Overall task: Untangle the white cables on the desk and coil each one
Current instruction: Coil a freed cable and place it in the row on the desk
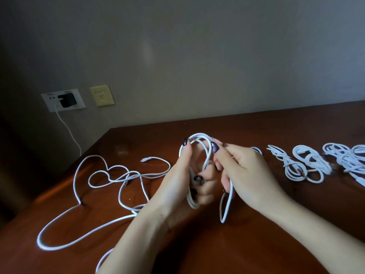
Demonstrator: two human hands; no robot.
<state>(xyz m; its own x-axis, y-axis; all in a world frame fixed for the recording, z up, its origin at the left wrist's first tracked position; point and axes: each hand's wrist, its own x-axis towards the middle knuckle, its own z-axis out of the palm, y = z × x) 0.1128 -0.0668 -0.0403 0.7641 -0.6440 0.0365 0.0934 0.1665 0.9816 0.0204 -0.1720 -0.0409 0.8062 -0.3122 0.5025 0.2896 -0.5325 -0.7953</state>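
We are gripping a half-wound coil [198, 134] in our left hand [183, 180], our right hand [245, 171] pinching its next loop, with several finished coils [305, 155] lying right and loose cables [126, 176] waiting left.

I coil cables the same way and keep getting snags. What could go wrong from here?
1. The loose cables cross on the desk; winding more into the coil could tighten a knot.
2. The left hand grips the coil while the right hand pinches its top loop; a loop may slip free.
3. The finished coils look untied and might unravel.
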